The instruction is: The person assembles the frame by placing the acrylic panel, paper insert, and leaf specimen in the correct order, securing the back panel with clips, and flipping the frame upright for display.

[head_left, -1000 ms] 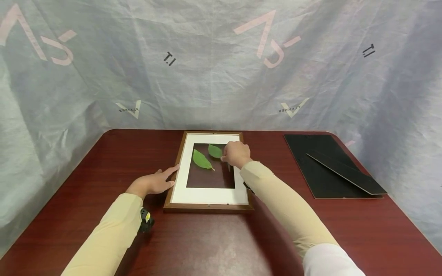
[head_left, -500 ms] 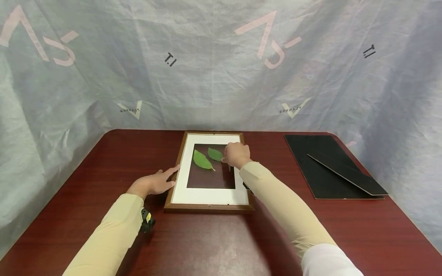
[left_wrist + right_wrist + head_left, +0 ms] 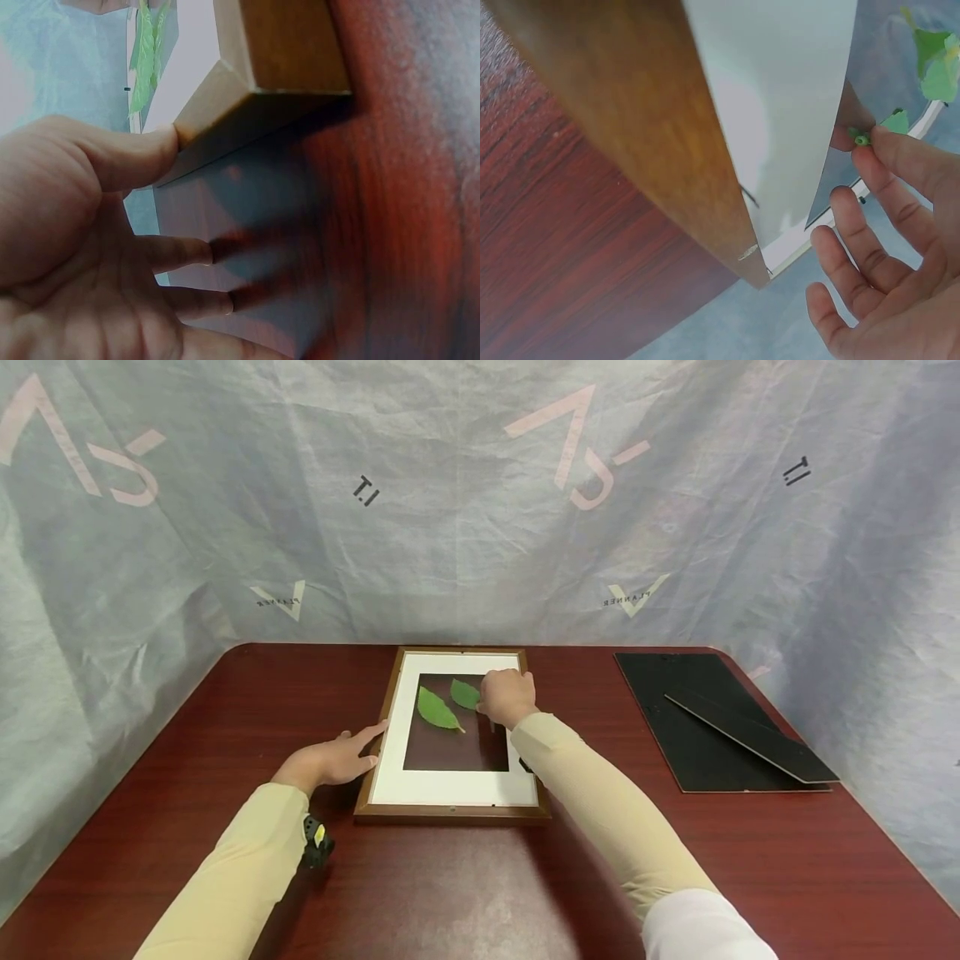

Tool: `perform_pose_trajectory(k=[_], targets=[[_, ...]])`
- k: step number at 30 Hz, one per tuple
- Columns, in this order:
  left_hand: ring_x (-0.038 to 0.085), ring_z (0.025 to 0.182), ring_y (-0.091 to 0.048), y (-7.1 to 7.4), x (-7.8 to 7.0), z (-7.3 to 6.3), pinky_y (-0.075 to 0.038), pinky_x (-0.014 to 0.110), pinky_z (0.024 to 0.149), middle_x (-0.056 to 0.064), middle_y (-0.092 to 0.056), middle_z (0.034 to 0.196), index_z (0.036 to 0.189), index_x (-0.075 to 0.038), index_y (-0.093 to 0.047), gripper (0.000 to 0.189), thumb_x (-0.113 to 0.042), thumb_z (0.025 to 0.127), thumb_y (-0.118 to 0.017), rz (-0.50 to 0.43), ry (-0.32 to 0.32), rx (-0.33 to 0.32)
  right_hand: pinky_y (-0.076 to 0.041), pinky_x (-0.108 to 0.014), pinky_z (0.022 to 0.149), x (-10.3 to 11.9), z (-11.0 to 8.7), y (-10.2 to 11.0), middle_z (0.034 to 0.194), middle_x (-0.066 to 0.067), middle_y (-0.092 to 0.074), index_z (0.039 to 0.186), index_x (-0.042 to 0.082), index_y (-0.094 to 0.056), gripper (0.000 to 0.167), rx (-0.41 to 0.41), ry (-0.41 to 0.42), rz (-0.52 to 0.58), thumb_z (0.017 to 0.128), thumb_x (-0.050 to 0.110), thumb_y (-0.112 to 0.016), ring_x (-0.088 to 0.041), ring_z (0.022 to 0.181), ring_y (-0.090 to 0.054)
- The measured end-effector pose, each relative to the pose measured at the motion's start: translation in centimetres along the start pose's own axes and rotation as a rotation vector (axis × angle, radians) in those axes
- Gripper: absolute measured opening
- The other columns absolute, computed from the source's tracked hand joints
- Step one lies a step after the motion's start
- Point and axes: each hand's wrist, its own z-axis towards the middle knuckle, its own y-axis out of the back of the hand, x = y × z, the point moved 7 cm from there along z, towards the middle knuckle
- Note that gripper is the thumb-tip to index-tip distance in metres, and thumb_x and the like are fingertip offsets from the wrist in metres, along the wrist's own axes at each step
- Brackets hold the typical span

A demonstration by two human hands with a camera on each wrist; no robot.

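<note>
On the table lies a brown wooden picture frame (image 3: 453,811) with a white mat border (image 3: 450,787). A larger green leaf (image 3: 438,708) rests on the glass within the mat, at the left. My right hand (image 3: 507,697) is over the frame's upper right part. In the right wrist view, its thumb and index finger pinch the stem of a smaller green leaf (image 3: 465,694). That leaf's right end is hidden by the hand in the head view. My left hand (image 3: 333,758) touches the frame's left edge with thumb and index finger; its other fingers extend beside it.
At the right lies a black backing board (image 3: 675,735) with its long flap (image 3: 750,735) sticking up at an angle. A grey printed cloth (image 3: 457,527) hangs behind the dark red table (image 3: 450,885).
The smaller leaf has shifted slightly nearer within the mat, and my right hand has moved a little leftward. My left hand stays at the frame's edge.
</note>
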Motion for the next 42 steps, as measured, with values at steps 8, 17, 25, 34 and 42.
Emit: perform_pose_trajectory(k=[8,17,25,34,42], targets=[[0.059,0.147,-0.001,-0.2,-0.3,0.1,-0.015,0.072,0.114,0.044,-0.003,0.158,0.162,-0.003,-0.009,0.064,-0.014,0.109,-0.043,0.005,-0.003,0.005,-0.043,-0.045,0.097,-0.3,-0.1,0.1,0.095,0.003,-0.076,0.085,0.019,-0.080,0.016,-0.017,-0.007,0.013,0.093,0.033,-0.076,-0.024,0.100,-0.067],[0.060,0.146,-0.004,-0.4,-0.7,0.3,-0.016,0.072,0.113,0.045,-0.005,0.157,0.162,-0.003,-0.011,0.064,-0.015,0.109,-0.043,0.028,-0.010,-0.003,-0.040,-0.045,0.100,-1.1,-0.3,0.3,0.085,0.004,-0.074,0.081,0.019,-0.078,0.021,0.005,-0.023,0.081,0.094,0.034,-0.075,-0.023,0.098,-0.066],[0.059,0.147,-0.002,-0.4,-0.5,0.3,-0.015,0.072,0.114,0.044,-0.004,0.158,0.162,-0.003,-0.010,0.064,-0.016,0.109,-0.042,0.018,-0.010,0.004,-0.051,-0.042,0.088,-1.8,-1.3,1.5,0.087,0.000,-0.074,0.090,0.013,-0.078,0.019,0.029,-0.018,0.293,0.097,0.029,-0.071,-0.022,0.090,-0.067],[0.059,0.146,0.001,-0.2,-0.4,0.0,-0.014,0.072,0.113,0.044,-0.003,0.158,0.161,-0.001,-0.008,0.064,-0.014,0.109,-0.042,0.012,-0.025,0.013,-0.053,-0.042,0.086,-2.7,-2.2,2.4,0.119,-0.013,-0.069,0.107,0.006,-0.076,0.025,0.050,0.001,0.521,0.099,0.029,-0.069,-0.030,0.107,-0.064],[0.060,0.146,0.002,0.0,-0.3,-0.2,-0.012,0.073,0.113,0.043,-0.003,0.158,0.160,0.002,-0.008,0.063,-0.013,0.109,-0.042,0.011,-0.041,0.017,-0.052,-0.046,0.092,-4.2,-3.1,2.9,0.136,-0.016,-0.060,0.117,0.007,-0.074,0.033,0.073,0.012,0.619,0.100,0.035,-0.065,-0.034,0.122,-0.059]])
